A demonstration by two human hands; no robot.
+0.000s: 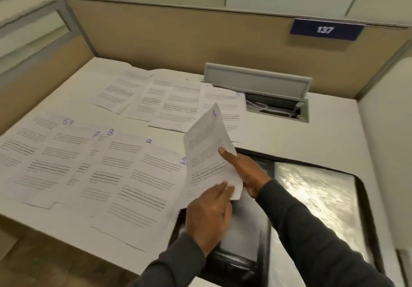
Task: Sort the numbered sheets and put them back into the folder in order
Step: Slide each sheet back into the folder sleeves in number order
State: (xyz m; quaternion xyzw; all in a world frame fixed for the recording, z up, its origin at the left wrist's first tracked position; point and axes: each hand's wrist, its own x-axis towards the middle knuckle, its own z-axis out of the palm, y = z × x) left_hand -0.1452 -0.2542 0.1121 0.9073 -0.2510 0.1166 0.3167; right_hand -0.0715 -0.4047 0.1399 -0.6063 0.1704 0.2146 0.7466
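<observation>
I hold a printed sheet (207, 151) marked "1" tilted up over the left page of an open black folder (365, 197) with shiny plastic sleeves. My left hand (209, 215) grips the sheet's bottom edge. My right hand (243, 173) holds its right edge, thumb lying on the front. Several numbered sheets (89, 164) lie spread in a near row on the white desk, marked 5, 7, 8, 9 and one more. A second row of sheets (169, 99) lies farther back.
The white desk (66, 220) is boxed in by tan cubicle partitions (178, 37). A grey cable hatch (267, 90) stands open at the back, wires inside. A blue plate reading 137 (324, 30) hangs on the back panel. The desk's front edge runs at lower left.
</observation>
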